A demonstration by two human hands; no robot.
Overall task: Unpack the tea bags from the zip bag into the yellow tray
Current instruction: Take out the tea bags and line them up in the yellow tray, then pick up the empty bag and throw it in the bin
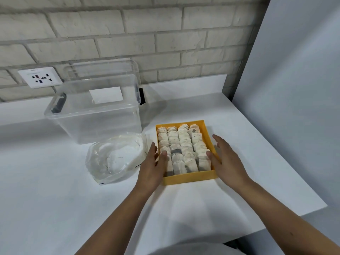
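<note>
While my left hand (152, 168) and right hand (226, 162) flank the yellow tray (189, 179), fingers straight and relaxed, each thumb lies on the tea bags (184, 146) packed in four rows inside it. My palms may touch its walls; I cannot tell. The crumpled zip bag (116, 157) lies just left, before a clear box (95, 111).

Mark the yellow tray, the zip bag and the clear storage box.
yellow tray (189, 178): head view, on its near front wall.
zip bag (114, 159): head view, on the middle of the crumpled clear plastic.
clear storage box (95, 126): head view, on its front wall.
</note>
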